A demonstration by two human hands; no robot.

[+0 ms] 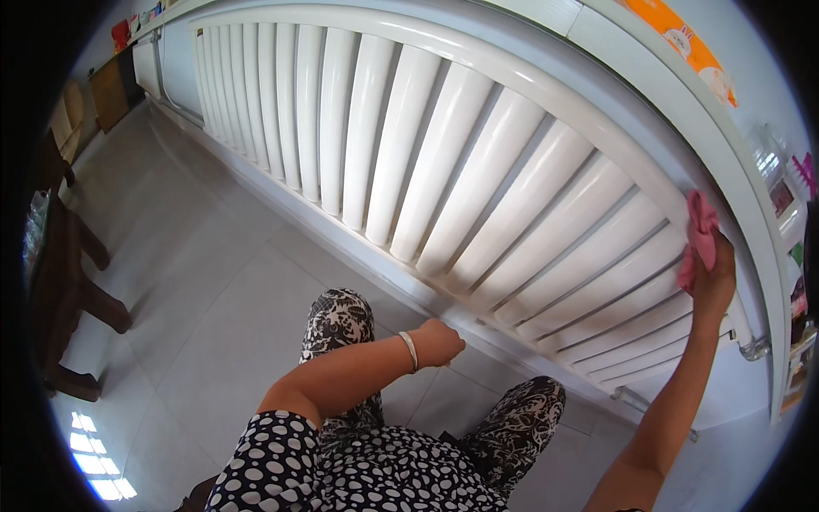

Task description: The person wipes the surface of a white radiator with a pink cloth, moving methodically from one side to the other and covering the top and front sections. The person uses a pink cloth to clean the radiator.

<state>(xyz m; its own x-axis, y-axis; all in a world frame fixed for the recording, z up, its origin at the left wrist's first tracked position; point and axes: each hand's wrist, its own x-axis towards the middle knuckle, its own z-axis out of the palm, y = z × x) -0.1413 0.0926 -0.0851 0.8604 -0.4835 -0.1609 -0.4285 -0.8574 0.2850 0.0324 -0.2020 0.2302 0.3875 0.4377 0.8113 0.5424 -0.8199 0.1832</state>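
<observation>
A long white radiator [444, 145] with upright tubes runs along the wall in front of me. My right hand [717, 271] reaches to its right end and grips a crumpled pink cloth [702, 229]. Part of the cloth presses against the radiator's top rail and the tubes beneath it. In the middle, above my knees, my left hand [438, 343] is closed in a loose fist, touching nothing that I can see. A silver bangle [410, 351] circles that wrist.
Above the radiator runs a white ledge [631, 64]; an orange printed panel [682, 47] is over it. Pipe fittings [754, 350] stick out at the radiator's right end. Dark wooden furniture legs [98, 303] stand on the grey tiled floor [213, 316] at the left.
</observation>
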